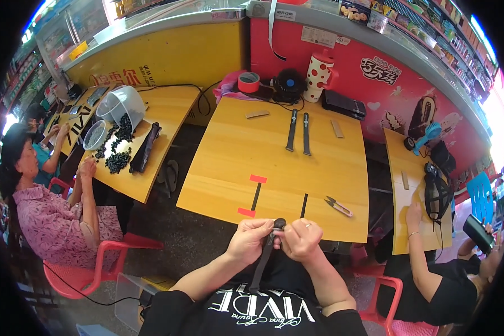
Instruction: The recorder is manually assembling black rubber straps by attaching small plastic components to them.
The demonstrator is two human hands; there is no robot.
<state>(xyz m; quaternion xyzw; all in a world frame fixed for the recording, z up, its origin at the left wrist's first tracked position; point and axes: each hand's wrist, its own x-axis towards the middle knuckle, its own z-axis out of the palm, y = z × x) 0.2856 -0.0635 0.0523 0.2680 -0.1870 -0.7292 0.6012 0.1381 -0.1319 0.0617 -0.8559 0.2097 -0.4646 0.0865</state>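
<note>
My left hand (251, 238) and my right hand (300, 238) meet at the near edge of the wooden table (280, 151). Together they pinch a small black round piece (279, 223) at the top of a dark strap (262, 263), which hangs down toward my lap. On the table just ahead lie a black strip with red tape at both ends (255, 196), a thin black strip (304, 205) and small snips (337, 206).
Two black straps (298, 132) lie at the table's far side, beside a red tape roll (248, 82), a small fan (289, 85) and a dotted jug (318, 75). Seated people work at the left table (151, 134), which holds black beads and bowls, and the right table (402, 190).
</note>
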